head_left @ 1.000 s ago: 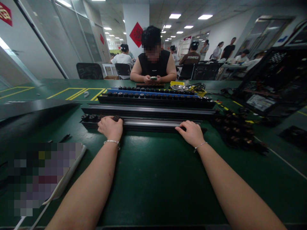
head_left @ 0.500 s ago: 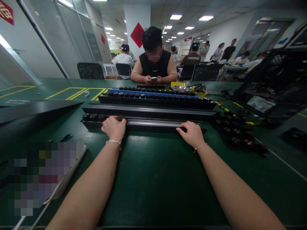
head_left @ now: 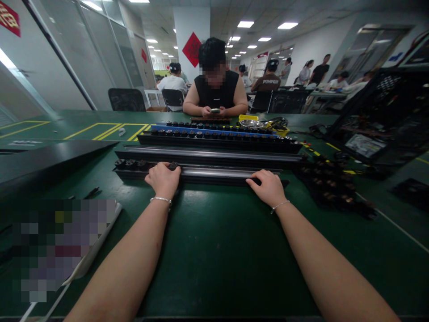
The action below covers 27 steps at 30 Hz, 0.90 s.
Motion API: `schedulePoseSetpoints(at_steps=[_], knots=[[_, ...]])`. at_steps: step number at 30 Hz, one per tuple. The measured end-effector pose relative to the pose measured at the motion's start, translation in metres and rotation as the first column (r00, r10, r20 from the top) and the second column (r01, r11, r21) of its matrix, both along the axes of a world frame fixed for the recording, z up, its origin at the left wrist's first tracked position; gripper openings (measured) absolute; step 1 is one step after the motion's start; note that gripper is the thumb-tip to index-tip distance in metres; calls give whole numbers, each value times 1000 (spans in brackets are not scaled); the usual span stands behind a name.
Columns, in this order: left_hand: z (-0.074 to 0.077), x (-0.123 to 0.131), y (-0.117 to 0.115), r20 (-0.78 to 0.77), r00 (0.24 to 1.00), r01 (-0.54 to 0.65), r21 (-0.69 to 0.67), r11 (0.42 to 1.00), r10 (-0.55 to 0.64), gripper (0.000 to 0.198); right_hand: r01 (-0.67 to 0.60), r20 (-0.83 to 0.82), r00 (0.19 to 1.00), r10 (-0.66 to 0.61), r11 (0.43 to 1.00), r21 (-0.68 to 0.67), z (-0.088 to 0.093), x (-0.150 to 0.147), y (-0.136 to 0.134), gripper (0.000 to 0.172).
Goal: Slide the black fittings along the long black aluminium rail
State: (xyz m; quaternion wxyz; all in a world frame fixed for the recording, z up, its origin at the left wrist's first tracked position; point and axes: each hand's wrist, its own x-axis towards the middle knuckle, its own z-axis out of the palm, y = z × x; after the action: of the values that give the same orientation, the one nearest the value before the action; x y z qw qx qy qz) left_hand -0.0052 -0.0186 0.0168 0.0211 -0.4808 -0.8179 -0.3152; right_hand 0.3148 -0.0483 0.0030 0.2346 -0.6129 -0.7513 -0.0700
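A long black rail with a shiny strip along it lies crosswise on the green table. Several round black parts sit in its left end. My left hand is closed around another small round black part on the rail, thumb at its right side; the fingertips are partly hidden. At the rail's right end, my right hand grips the near edge between thumb and fingers. Just behind lies a second black rail, with no round parts showing in it.
Farther back are rails filled with round parts, and a yellow tray. A dark pile of small parts lies at right, near a black case. At left are a dark panel and a blurred-out sheet. A person sits opposite, holding a phone.
My left hand has slid a little to the right along the rail, with the round part in its fingers. My right hand stays at the same spot.
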Motion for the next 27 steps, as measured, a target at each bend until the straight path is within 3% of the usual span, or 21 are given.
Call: schedulePoseSetpoints(at_steps=[27], knots=[[-1, 6, 2, 2, 995, 101, 6, 995, -101, 36, 13, -5, 1000, -13, 1000, -6, 0, 0, 1, 29]])
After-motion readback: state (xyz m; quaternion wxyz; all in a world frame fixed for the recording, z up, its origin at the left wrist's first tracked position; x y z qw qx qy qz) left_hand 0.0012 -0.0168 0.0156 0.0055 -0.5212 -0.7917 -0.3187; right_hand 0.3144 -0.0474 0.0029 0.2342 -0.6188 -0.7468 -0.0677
